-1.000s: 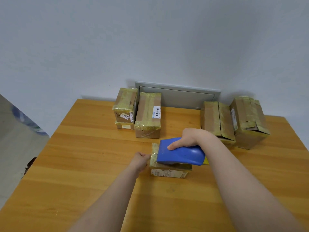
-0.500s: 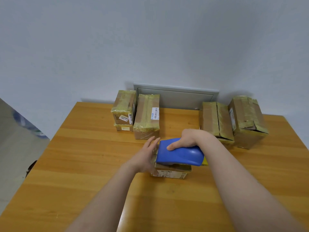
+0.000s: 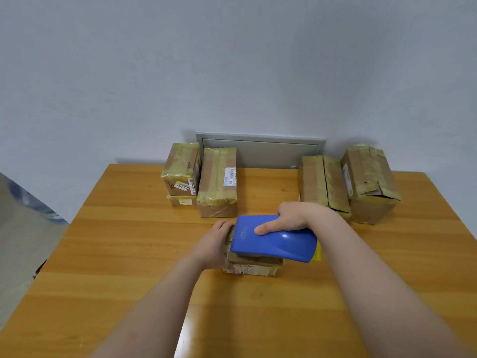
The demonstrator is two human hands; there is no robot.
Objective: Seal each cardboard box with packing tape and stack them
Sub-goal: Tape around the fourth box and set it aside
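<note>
R hand grips the blue tape dispenser from above, thumb laid along its near side and fingers curled over the far edge. Dispenser lies over a small flat box at mid-table, hiding most of its top. L hand holds the box's left end, fingers wrapped round its far-left corner. Box rests on the wooden table, label strip facing the camera. Back left: a taped box stands just beside a two-box stack. Back right: a long taped carton touches a bulkier carton w/ ragged tape on top. A grey wall panel shows behind — btwn the two groups.
</note>
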